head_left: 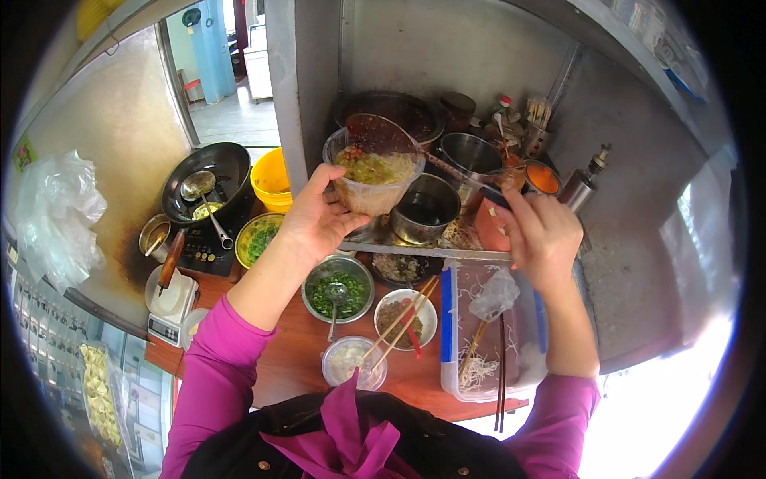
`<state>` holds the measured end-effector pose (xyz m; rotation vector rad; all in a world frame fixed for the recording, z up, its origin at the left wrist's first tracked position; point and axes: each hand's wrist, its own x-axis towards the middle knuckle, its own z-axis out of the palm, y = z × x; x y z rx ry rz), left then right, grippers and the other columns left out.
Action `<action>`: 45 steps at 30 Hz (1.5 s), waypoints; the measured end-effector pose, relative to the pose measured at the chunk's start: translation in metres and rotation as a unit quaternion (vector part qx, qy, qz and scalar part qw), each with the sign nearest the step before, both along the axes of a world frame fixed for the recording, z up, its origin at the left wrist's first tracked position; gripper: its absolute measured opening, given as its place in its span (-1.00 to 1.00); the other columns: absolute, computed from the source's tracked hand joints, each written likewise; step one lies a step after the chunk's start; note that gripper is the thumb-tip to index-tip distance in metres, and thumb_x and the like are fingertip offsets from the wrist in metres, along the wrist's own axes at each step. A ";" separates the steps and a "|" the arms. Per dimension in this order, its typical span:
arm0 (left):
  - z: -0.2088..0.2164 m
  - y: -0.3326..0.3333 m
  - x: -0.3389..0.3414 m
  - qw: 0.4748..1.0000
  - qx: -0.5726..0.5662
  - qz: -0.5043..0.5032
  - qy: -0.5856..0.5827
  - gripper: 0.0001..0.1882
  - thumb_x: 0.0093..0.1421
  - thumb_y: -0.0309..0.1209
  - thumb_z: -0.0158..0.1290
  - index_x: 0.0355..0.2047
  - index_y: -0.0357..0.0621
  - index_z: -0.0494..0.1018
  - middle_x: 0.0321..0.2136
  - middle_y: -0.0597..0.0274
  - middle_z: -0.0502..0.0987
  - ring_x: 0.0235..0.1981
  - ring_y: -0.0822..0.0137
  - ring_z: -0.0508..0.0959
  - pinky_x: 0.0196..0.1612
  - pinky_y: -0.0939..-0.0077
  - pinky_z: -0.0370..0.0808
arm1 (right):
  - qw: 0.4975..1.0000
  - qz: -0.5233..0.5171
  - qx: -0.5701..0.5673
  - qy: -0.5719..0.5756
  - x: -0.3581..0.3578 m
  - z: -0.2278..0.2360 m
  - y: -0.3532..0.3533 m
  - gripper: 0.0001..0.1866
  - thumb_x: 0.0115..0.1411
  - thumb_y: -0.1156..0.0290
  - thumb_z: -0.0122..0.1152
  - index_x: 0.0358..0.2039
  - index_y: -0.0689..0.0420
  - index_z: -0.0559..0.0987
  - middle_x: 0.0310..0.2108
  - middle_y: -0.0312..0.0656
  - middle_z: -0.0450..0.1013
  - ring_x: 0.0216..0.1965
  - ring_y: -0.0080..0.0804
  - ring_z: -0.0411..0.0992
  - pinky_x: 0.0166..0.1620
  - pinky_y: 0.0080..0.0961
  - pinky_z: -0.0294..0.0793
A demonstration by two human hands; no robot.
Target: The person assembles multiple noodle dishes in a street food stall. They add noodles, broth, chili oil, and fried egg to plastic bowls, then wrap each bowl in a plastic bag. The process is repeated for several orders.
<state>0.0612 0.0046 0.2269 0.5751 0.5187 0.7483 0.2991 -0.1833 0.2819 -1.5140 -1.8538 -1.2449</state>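
Note:
My left hand (321,215) grips a clear plastic bowl (369,195) by its side, raised in front of the metal shelf. Pale noodles fill it, with yellow-green and reddish bits on top. Closed round a dark handle, my right hand (544,233) holds a ladle (384,134) whose reddish-brown head is tilted at the bowl's far rim. Just right of the bowl stands a steel pot (425,209) of dark liquid. Behind is a large dark pot (403,112) with reddish contents.
Chopped greens fill a steel bowl (338,289) with a spoon. Beside it are a white bowl (408,319) of brown mince and a clear noodle bin (495,351) with chopsticks. A black wok (209,180) sits left; the shelf edge (471,255) juts out beneath my hands.

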 end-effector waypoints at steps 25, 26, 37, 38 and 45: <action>0.005 0.001 0.005 1.000 0.004 -0.007 -0.028 -0.06 0.02 -0.17 0.18 0.19 -0.58 -0.02 0.16 -0.22 0.17 0.21 -0.08 0.24 0.31 0.03 0.12 | 0.997 0.003 0.077 -0.007 -0.003 -0.012 0.006 -0.57 -0.15 0.44 0.41 -0.17 0.11 0.61 -0.46 -0.25 0.47 -0.56 -0.37 0.42 -0.54 -0.49 0.37; 0.005 0.001 0.004 1.000 0.006 -0.009 -0.028 -0.06 0.02 -0.17 0.18 0.19 -0.58 -0.02 0.16 -0.22 0.17 0.21 -0.08 0.24 0.31 0.03 0.13 | 0.997 0.005 0.080 -0.009 -0.004 -0.011 0.007 -0.58 -0.14 0.44 0.41 -0.18 0.12 0.61 -0.47 -0.25 0.47 -0.55 -0.37 0.43 -0.54 -0.49 0.38; 0.007 0.001 0.002 0.999 0.014 0.007 -0.033 -0.08 0.02 -0.18 0.18 0.19 -0.55 -0.02 0.16 -0.21 0.16 0.20 -0.08 0.25 0.30 0.01 0.14 | 0.966 0.004 -0.008 0.257 -0.006 -0.012 0.009 -0.71 0.05 0.39 0.35 -0.19 0.16 0.62 -0.53 -0.19 0.50 -0.57 -0.35 0.47 -0.48 -0.50 0.43; 0.008 0.001 0.002 0.999 0.012 0.007 -0.035 -0.08 0.02 -0.18 0.18 0.19 -0.55 -0.02 0.16 -0.21 0.16 0.20 -0.08 0.25 0.30 0.01 0.14 | 0.947 0.016 -0.026 0.319 -0.004 -0.011 0.009 -0.70 0.07 0.37 0.35 -0.18 0.16 0.61 -0.52 -0.20 0.51 -0.56 -0.41 0.47 -0.48 -0.52 0.43; 0.008 0.002 0.003 0.999 0.010 0.011 -0.040 -0.06 0.01 -0.20 0.20 0.20 -0.55 -0.04 0.17 -0.20 0.15 0.22 -0.06 0.23 0.31 0.04 0.14 | 0.818 0.041 -0.147 0.555 0.010 -0.002 0.014 -0.65 0.15 0.28 0.31 -0.11 0.22 0.58 -0.52 -0.28 0.52 -0.55 -0.64 0.43 -0.53 -0.63 0.41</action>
